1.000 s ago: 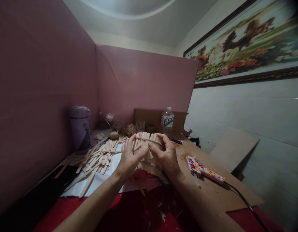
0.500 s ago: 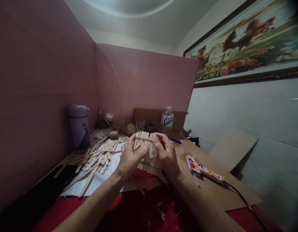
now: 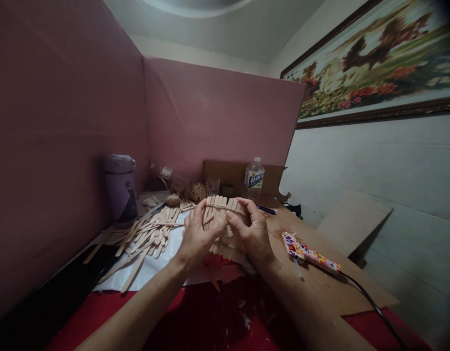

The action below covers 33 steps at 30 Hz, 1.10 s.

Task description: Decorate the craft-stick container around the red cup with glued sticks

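Between my two hands I hold a panel of wooden craft sticks (image 3: 218, 202), set side by side with twine running across near its upper and lower ends. My left hand (image 3: 200, 233) grips the panel's left side, its thumb lying across the front. On the right side, my right hand (image 3: 252, 234) is closed round the edge, thumb pressed on the sticks near the middle. The two thumbs are close together and hide part of the panel. Left of my left hand, loose craft sticks (image 3: 157, 234) lie heaped on white paper (image 3: 174, 248).
To the right a flower-patterned glue gun (image 3: 309, 256) rests on a brown board (image 3: 342, 292), its black cord trailing forward. A plastic bottle (image 3: 254, 178), a twine ball (image 3: 197, 192) and a pen (image 3: 266, 209) are farther back. A purple flask (image 3: 121, 192) stands left.
My right thumb has slid down and inward over the panel, nearer my left thumb. The whole view has shifted slightly. Both hands keep their hold.
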### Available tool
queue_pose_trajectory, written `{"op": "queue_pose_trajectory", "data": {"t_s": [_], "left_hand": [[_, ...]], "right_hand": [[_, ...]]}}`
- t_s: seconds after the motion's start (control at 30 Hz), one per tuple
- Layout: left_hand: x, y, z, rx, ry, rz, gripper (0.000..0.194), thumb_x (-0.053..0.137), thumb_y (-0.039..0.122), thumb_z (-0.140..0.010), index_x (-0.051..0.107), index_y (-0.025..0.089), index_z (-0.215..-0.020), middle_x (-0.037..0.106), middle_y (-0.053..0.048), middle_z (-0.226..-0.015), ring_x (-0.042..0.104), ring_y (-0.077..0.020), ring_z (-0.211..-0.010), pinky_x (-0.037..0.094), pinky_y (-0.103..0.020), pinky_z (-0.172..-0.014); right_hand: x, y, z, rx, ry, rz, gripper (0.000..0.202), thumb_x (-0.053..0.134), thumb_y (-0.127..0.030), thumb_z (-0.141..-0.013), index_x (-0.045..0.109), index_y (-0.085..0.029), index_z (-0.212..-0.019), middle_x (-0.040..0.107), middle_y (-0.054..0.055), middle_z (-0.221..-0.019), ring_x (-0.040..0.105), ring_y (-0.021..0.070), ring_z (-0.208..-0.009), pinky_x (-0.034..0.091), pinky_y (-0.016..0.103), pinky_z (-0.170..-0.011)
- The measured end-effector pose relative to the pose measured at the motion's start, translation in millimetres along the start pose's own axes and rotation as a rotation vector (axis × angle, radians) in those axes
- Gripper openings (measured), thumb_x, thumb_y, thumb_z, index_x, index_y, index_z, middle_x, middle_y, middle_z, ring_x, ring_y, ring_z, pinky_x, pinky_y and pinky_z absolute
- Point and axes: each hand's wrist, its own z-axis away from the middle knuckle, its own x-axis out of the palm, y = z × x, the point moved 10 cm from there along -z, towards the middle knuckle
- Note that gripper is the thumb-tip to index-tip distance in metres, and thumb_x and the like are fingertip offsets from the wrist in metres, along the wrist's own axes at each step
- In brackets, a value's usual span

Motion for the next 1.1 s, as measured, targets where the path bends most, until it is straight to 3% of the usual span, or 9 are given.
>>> {"op": "queue_pose_trajectory", "data": {"t_s": [0.23,0.5,0.67,0.9,1.1], "left_hand": [[1.0,-5.7,-3.9,0.026,-0.043,0.044,0.067,0.060,0.051,-0.076,0.045,0.019,-0.133,0.048,-0.013,-0.136,0.038,-0.0308,-0.131,0.028,-0.046,-0.108],[3.9,0.1,-3.2,0.056,-0.028,0.029,0.070,0.066,0.048,-0.070,0.046,0.018,-0.129,0.050,-0.013,-0.132,0.043,-0.0307,-0.126,0.035,-0.045,-0.103],[3.5,4.5,-1.8,0.071,-0.016,0.026,0.071,0.066,0.047,-0.069,0.045,0.017,-0.129,0.052,-0.013,-0.129,0.048,-0.0293,-0.120,0.039,-0.044,-0.100],[3.4,0.1,-2.2,0.056,-0.017,0.050,0.073,0.065,0.047,-0.069,0.042,0.015,-0.131,0.050,-0.015,-0.133,0.045,-0.0311,-0.125,0.036,-0.046,-0.104],[1.9,-5.0,-1.5,0.038,-0.007,0.072,0.077,0.066,0.045,-0.068,0.040,0.014,-0.133,0.046,-0.017,-0.136,0.043,-0.0326,-0.127,0.033,-0.049,-0.105]], "right_hand": [[0.0,3.7,1.0,0.015,0.006,-0.007,0.031,0.062,-0.036,-0.077,0.058,-0.021,-0.104,0.065,0.007,-0.105,0.058,0.0246,-0.099,0.045,0.040,-0.089],[0.4,3.8,1.3,-0.012,0.011,-0.005,0.031,0.062,-0.037,-0.077,0.058,-0.022,-0.103,0.064,0.006,-0.103,0.058,0.0247,-0.098,0.045,0.040,-0.089],[0.9,3.0,2.6,-0.003,0.012,-0.062,0.025,0.051,-0.038,-0.086,0.059,-0.022,-0.103,0.064,0.006,-0.104,0.058,0.0237,-0.099,0.044,0.040,-0.090],[-0.4,1.8,2.0,-0.029,0.017,-0.022,0.027,0.055,-0.036,-0.082,0.059,-0.021,-0.104,0.064,0.006,-0.103,0.058,0.0245,-0.098,0.043,0.040,-0.089],[1.9,1.3,3.8,-0.001,0.008,-0.090,0.025,0.047,-0.037,-0.088,0.060,-0.022,-0.102,0.064,0.006,-0.102,0.058,0.0235,-0.098,0.044,0.039,-0.089]]}}
